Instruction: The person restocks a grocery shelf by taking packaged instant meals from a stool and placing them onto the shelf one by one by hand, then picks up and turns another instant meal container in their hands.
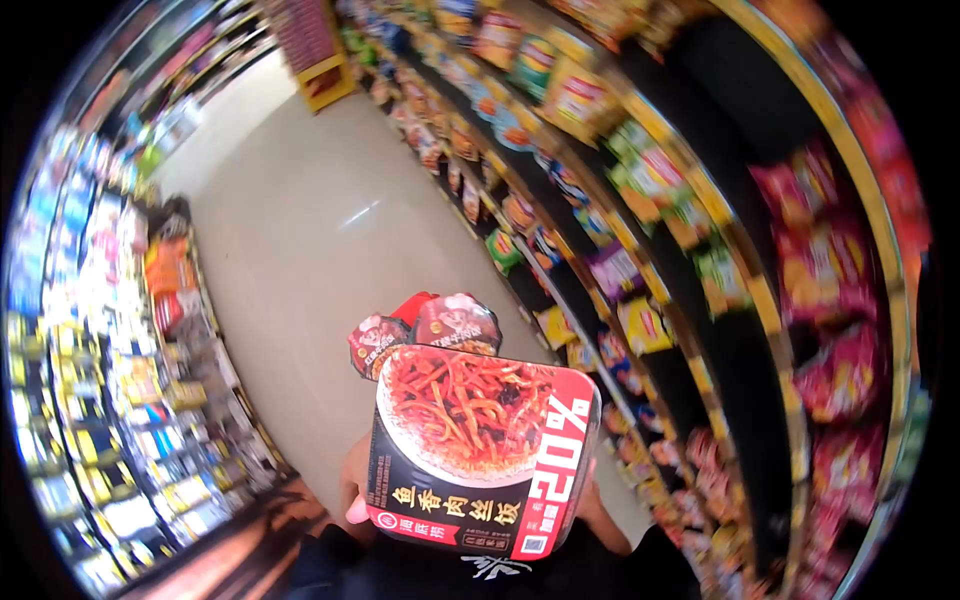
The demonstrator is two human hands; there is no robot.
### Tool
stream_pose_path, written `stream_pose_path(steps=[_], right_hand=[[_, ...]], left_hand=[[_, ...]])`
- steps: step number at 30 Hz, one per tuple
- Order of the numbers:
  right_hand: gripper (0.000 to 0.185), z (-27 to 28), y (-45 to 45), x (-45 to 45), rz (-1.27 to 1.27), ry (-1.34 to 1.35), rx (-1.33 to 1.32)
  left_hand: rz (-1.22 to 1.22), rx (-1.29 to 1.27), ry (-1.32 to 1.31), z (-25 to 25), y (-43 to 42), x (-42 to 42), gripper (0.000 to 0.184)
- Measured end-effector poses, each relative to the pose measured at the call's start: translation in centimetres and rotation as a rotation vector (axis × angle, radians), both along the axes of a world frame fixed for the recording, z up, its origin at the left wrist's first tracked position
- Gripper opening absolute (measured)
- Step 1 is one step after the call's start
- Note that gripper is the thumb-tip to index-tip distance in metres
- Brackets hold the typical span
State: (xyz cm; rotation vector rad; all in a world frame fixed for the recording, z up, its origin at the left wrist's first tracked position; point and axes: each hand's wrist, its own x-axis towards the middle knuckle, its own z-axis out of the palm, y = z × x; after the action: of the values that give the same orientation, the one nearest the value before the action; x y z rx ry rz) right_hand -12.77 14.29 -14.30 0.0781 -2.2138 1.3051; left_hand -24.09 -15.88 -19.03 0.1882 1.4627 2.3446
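Observation:
A boxed instant rice meal (440,490) is held up close in front of my body, its lid facing me with a picture of shredded meat over rice and a red band at the right. My left hand (354,482) is closed on its left side, with only part of the fingers showing. At the right edge is my right hand (598,510), gripping the box with its fingers mostly hidden behind it. Just beyond the box are two dark red food packages, a smaller one (377,342) and a larger one (456,322). What supports them is hidden.
Snack shelves (650,260) with several rows of bagged chips line the right. A brightly lit shelf (100,380) of packaged goods runs along the left. Between them lies the pale floor (300,230) of the aisle, with a yellow-based display (325,80) at the far end.

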Motion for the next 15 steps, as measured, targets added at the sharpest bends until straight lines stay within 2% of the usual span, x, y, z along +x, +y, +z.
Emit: stream_pose_path(steps=[6,10,15], right_hand=[[0.106,0.1,2.6,2.2,-0.119,0.165,-0.024],[0.116,1.0,4.0,6.0,-0.098,0.104,-0.157],[0.114,1.2,4.9,12.9,-0.241,0.121,-0.231]], left_hand=[[-0.227,-0.134,0.068,0.9,3.7,0.0,0.064],[-0.383,-0.191,0.105,1.7,6.7,0.4,0.065],[-0.575,-0.253,0.165,2.1,11.5,2.6,0.065]])
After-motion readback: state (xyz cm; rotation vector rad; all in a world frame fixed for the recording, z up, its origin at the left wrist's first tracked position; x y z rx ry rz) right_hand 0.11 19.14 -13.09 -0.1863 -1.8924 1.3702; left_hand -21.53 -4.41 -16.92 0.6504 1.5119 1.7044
